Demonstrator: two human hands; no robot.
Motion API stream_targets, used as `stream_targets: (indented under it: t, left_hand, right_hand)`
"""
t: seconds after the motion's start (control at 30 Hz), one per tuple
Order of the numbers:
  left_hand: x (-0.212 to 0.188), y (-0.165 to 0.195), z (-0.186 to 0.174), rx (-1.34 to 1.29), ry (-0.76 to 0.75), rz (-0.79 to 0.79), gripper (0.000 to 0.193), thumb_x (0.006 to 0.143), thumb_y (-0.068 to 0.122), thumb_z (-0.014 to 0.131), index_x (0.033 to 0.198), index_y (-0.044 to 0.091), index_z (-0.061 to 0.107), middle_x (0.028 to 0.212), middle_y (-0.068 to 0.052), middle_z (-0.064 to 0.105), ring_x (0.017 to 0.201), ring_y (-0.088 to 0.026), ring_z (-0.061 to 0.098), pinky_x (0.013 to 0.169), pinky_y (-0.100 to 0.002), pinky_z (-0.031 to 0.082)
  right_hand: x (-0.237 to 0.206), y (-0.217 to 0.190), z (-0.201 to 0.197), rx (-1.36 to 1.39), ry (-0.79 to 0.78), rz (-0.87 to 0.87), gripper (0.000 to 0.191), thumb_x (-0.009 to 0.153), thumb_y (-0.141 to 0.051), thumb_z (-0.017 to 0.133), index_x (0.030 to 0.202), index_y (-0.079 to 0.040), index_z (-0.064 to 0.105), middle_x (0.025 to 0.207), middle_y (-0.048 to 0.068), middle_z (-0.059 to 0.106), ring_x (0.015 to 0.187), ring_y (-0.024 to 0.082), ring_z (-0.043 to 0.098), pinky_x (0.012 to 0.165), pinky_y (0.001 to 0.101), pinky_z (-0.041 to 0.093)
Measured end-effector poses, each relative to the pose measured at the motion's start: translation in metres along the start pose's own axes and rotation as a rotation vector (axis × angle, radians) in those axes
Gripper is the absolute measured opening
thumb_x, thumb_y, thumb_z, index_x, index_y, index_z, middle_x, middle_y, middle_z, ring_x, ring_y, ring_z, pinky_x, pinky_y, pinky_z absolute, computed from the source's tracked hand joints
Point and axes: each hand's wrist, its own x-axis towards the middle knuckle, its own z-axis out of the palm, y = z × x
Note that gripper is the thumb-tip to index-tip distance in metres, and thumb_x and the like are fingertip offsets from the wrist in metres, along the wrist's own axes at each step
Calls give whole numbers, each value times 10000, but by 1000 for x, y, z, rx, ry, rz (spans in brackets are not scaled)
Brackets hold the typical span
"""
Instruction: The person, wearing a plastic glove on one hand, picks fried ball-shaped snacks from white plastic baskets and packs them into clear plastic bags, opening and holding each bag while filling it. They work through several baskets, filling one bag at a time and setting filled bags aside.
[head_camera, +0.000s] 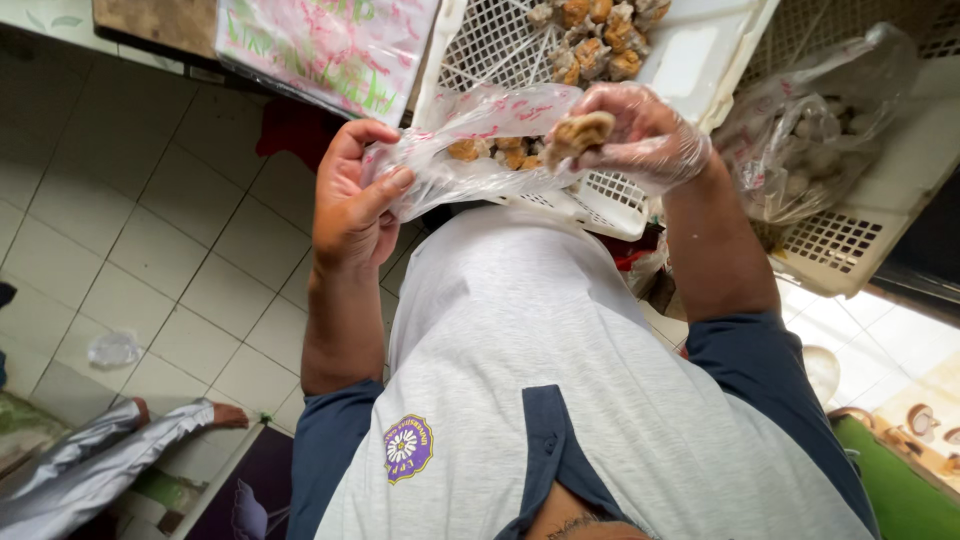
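Note:
My left hand (352, 200) grips the edge of a small clear plastic bag (470, 150) with pink print, holding it open; a few brown fried pieces (497, 152) lie inside. My right hand (645, 135), in a thin clear plastic glove, pinches one brown fried piece (578, 132) at the bag's mouth. Both hands are raised in front of my grey shirt. Behind them stands a white perforated plastic basket (610, 198) with a pile of the same brown pieces (598, 35) at its far end.
A second white basket (850, 245) to the right holds a clear bag of pale round balls (810, 150). A stack of pink-printed plastic bags (325, 45) lies at upper left. White floor tiles (130, 230) spread left, with a person's foot (225, 414) and grey trouser leg at lower left.

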Motion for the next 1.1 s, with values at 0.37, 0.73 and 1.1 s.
stream_targets:
  t: [0.37, 0.73, 1.1]
  left_hand:
    - [-1, -11, 4, -26, -214, -18, 412, 946, -129, 618, 1312, 24, 506, 1117, -56, 546, 665, 11, 424, 541, -166, 310]
    - [-18, -6, 53, 1123, -466, 187, 417, 968, 67, 715, 1359, 22, 577, 866, -68, 533, 658, -127, 513, 578, -282, 414]
    - [63, -69, 70, 2244, -247, 321, 73, 938, 67, 655, 909, 112, 705, 857, -70, 624, 827, -201, 694, 618, -350, 568]
  right_hand:
    - [29, 5, 47, -1807, 215, 187, 577, 803, -249, 832, 1318, -75, 638, 1249, 154, 707, 1142, 332, 692, 993, 454, 565]
    - [-46, -23, 81, -1844, 63, 844, 679, 784, -392, 799, 1367, -101, 605, 1324, 175, 634, 1270, 383, 560, 1030, 525, 456]
    - [-85, -5, 23, -1207, 1, 615, 426, 918, -333, 702, 1263, -83, 679, 1178, 162, 720, 1087, 347, 676, 968, 505, 525]
